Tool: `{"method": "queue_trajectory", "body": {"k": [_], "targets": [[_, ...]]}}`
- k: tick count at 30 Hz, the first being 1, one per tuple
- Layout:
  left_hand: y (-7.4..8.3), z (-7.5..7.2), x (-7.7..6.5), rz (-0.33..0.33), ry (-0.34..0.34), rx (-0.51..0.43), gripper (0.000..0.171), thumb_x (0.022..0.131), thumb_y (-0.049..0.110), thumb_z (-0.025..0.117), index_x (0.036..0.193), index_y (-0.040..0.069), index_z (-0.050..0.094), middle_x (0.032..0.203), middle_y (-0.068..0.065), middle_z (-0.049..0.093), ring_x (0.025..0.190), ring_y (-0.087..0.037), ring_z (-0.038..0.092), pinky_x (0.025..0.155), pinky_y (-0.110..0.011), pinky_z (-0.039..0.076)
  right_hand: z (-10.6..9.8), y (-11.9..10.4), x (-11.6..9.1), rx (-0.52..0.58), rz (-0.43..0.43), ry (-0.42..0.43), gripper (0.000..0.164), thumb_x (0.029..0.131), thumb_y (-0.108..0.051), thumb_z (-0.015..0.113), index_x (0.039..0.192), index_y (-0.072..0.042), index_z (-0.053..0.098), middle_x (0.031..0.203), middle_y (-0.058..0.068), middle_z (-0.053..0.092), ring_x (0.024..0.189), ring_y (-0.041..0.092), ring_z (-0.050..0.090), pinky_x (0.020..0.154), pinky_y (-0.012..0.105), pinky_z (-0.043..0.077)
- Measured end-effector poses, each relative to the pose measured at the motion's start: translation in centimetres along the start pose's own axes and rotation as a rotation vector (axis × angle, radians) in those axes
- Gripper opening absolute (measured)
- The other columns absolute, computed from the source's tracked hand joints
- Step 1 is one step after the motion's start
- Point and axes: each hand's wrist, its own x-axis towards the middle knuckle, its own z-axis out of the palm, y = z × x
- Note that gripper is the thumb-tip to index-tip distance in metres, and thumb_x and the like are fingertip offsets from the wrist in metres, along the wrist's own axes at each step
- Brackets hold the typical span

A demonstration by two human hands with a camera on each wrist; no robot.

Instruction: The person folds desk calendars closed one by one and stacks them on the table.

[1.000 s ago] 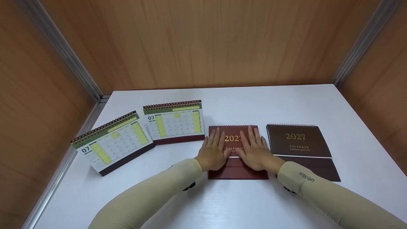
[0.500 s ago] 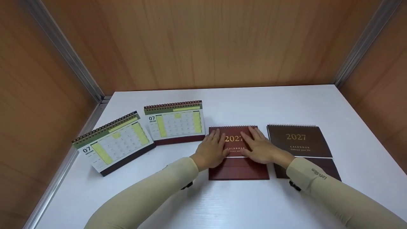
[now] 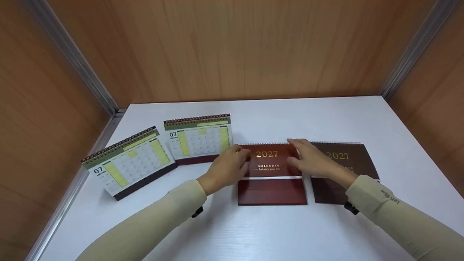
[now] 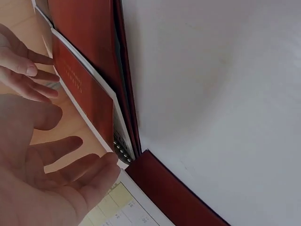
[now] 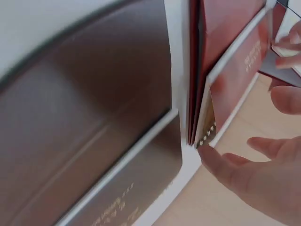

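A red 2027 desk calendar (image 3: pixel 268 161) lies folded down in the middle of the white table, its gold-lettered cover pages above a darker red base (image 3: pixel 272 192). My left hand (image 3: pixel 226 165) is at its left side, fingers gently bent and thumb apart. At the opposite side my right hand (image 3: pixel 311 157) has its fingertips by the upper right corner, fingers spread. In the right wrist view, a fingertip (image 5: pixel 209 153) is right at the spiral end of the red calendar (image 5: pixel 240 70). The left wrist view shows the left fingertips (image 4: pixel 110 160) by its other end. Neither hand grips anything.
A dark brown 2027 calendar (image 3: pixel 344 159) lies flat on the right, partly under the right forearm. Two calendars stand at the left, opened to month 07: one with a black base (image 3: pixel 130 163), one with a red base (image 3: pixel 199 139). Wood panels (image 3: pixel 246 50) enclose the table.
Both hands have come off the red calendar's cover, the left moving left and the right moving right. The cover's lettering shows fully, and the cover pages sit slightly higher in view.
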Motion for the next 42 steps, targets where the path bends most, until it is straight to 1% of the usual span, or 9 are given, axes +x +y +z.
{"method": "queue_trajectory", "body": {"k": [2,5,10,14,20,24,28,35,42], "targets": [[-0.6,-0.3,-0.4,-0.022,0.020,-0.069,0.040,0.106,0.016,0.064,0.142,0.000,0.064,0.125,-0.017,0.066,0.101,-0.028,0.066,0.089,-0.042,0.060,-0.8,0.2,-0.2,0.048,0.009,-0.006,0.070,0.108,-0.025,0.057,0.165,0.003,0.028,0.163,0.033,0.035,0.146,0.054,0.041,0.117,0.069,0.038],[-1.3,-0.5,-0.9,-0.072,0.022,-0.157,0.042,0.104,0.014,0.066,0.144,0.001,0.062,0.126,-0.019,0.065,0.097,-0.029,0.066,0.084,-0.043,0.059,-1.8,0.6,-0.6,0.145,0.071,-0.044,0.073,0.109,-0.031,0.055,0.166,0.001,0.025,0.162,0.034,0.036,0.145,0.053,0.043,0.117,0.067,0.040],[-1.9,-0.6,-1.2,-0.158,-0.020,-0.282,0.045,0.104,0.014,0.066,0.146,-0.001,0.059,0.131,-0.022,0.066,0.109,-0.033,0.072,0.091,-0.046,0.061,-2.6,1.2,-1.2,0.420,0.168,-0.144,0.080,0.110,-0.034,0.053,0.169,0.001,0.012,0.167,0.033,0.026,0.151,0.048,0.039,0.122,0.057,0.038],[-2.1,-0.7,-1.2,-0.248,-0.069,-0.388,0.049,0.104,0.017,0.065,0.149,0.000,0.056,0.131,-0.020,0.068,0.115,-0.032,0.071,0.095,-0.045,0.061,-2.8,1.6,-1.5,0.648,0.212,-0.195,0.082,0.110,-0.027,0.052,0.168,0.004,0.003,0.167,0.033,0.023,0.151,0.043,0.039,0.123,0.049,0.038],[-2.1,-0.7,-1.6,-0.414,-0.149,-0.604,0.062,0.103,0.023,0.063,0.160,0.004,0.044,0.136,-0.016,0.065,0.114,-0.029,0.069,0.098,-0.043,0.058,-2.6,1.9,-2.0,0.902,0.278,-0.258,0.079,0.111,-0.020,0.047,0.168,0.004,-0.002,0.169,0.033,0.018,0.156,0.043,0.030,0.126,0.047,0.031],[-2.1,-0.7,-1.7,-0.487,-0.173,-0.793,0.065,0.103,0.019,0.063,0.161,0.001,0.039,0.135,-0.017,0.063,0.111,-0.030,0.069,0.098,-0.042,0.060,-2.6,2.2,-2.1,0.961,0.286,-0.312,0.078,0.113,-0.024,0.042,0.167,0.004,-0.007,0.172,0.033,0.007,0.160,0.046,0.016,0.129,0.050,0.023],[-2.1,-0.6,-1.7,-0.531,-0.177,-0.911,0.064,0.103,0.015,0.062,0.160,-0.003,0.038,0.136,-0.021,0.062,0.114,-0.031,0.068,0.101,-0.042,0.058,-2.4,2.5,-2.0,0.997,0.294,-0.319,0.077,0.114,-0.026,0.041,0.166,0.006,-0.006,0.172,0.034,0.006,0.160,0.048,0.014,0.130,0.051,0.021],[-2.3,-0.5,-1.6,-0.585,-0.215,-0.985,0.065,0.105,0.016,0.060,0.161,-0.005,0.035,0.145,-0.024,0.059,0.125,-0.032,0.066,0.110,-0.043,0.053,-1.9,2.6,-1.9,1.026,0.307,-0.305,0.069,0.114,-0.024,0.040,0.165,0.008,0.006,0.170,0.033,0.017,0.159,0.046,0.021,0.129,0.050,0.026],[-2.2,-0.5,-1.3,-0.608,-0.227,-1.037,0.062,0.106,0.015,0.057,0.160,-0.008,0.035,0.145,-0.025,0.059,0.129,-0.033,0.064,0.111,-0.042,0.053,-1.7,2.5,-1.7,1.084,0.325,-0.276,0.068,0.114,-0.022,0.039,0.164,0.008,0.005,0.168,0.035,0.017,0.159,0.047,0.019,0.129,0.051,0.025]]}}
